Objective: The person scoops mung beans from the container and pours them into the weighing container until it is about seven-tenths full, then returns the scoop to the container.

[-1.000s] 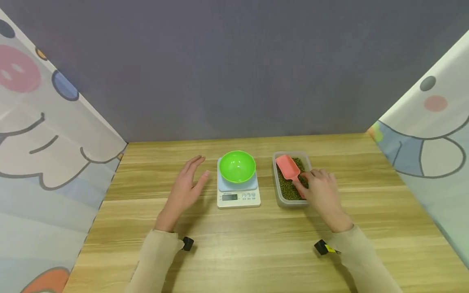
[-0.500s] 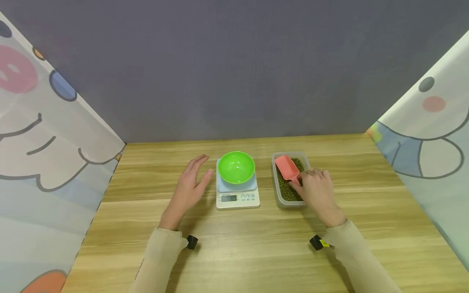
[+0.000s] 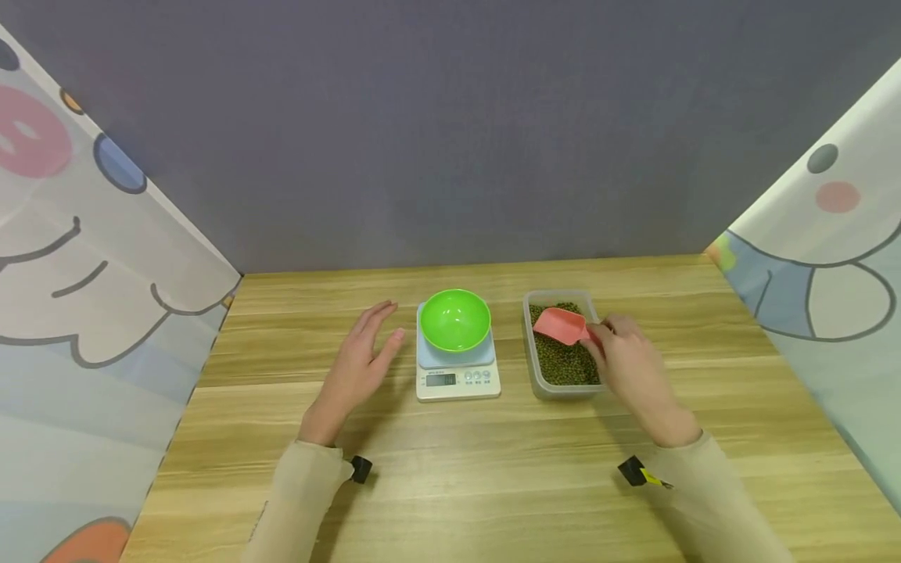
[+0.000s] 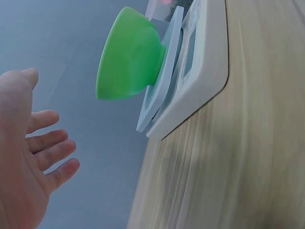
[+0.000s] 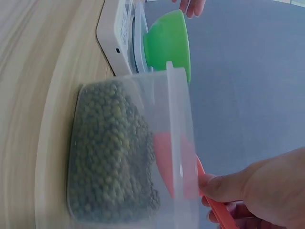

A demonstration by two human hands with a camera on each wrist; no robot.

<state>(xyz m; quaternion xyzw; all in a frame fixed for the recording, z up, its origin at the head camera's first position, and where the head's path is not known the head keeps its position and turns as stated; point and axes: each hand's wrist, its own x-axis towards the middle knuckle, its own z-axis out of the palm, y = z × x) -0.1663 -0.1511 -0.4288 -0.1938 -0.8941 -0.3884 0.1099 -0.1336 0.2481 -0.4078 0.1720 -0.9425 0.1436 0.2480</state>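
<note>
My right hand (image 3: 633, 371) grips the handle of a pink scoop (image 3: 561, 324), whose bowl lies over the green beans (image 3: 566, 363) in a clear plastic tub (image 3: 563, 392). In the right wrist view, thumb and fingers wrap the scoop's handle (image 5: 220, 210) above the tub's rim. My left hand (image 3: 354, 375) hovers left of the kitchen scale (image 3: 459, 389), fingers spread and touching nothing. On the scale's platform sits a bright green bowl (image 3: 455, 320), with no contents visible. The scale's display (image 3: 441, 380) is lit grey, its digits too small to read.
The wooden table (image 3: 457, 485) reaches back to a grey panel (image 3: 450, 133). Printed cartoon curtains (image 3: 105, 258) hang at both sides. The tub stands a short gap to the right of the scale.
My right hand has shifted slightly right and turned the pink scoop, so its bowl now points left rather than up and left. The left hand has barely moved.
</note>
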